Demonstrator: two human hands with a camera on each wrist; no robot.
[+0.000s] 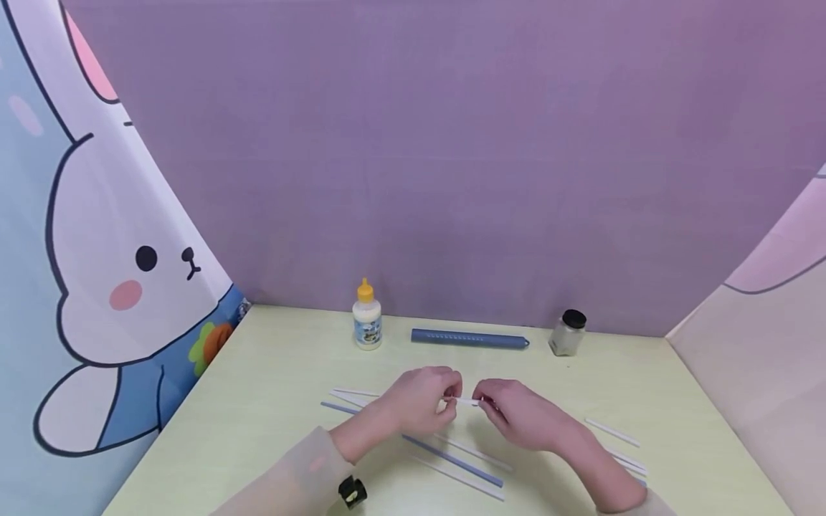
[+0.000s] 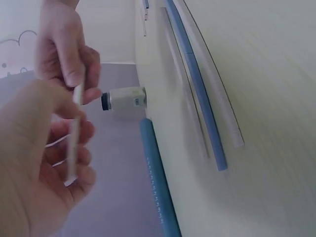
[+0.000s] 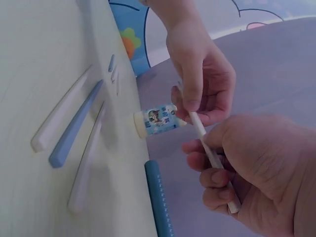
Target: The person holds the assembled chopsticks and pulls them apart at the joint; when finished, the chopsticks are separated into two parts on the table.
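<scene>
Both hands hold a thin white stick [image 1: 467, 402] above the table, and a short length of it shows between them. My left hand [image 1: 416, 401] pinches one end between thumb and fingers. My right hand [image 1: 525, 417] grips the other end. In the right wrist view the white stick [image 3: 216, 160] runs from the left fingertips down into the curled right fingers. The left wrist view shows the stick [image 2: 74, 143] along the left fingers, slightly blurred. Below the hands lie a blue stick [image 1: 452, 460] and white sticks [image 1: 459, 479], roughly side by side.
At the back stand a glue bottle [image 1: 368, 324] with a yellow cap and a small clear jar [image 1: 568, 334] with a black lid. A dark blue tube [image 1: 470, 339] lies between them. Shorter white sticks [image 1: 613, 433] lie at the right, beside the right forearm. A purple backdrop [image 1: 452, 158] rises behind.
</scene>
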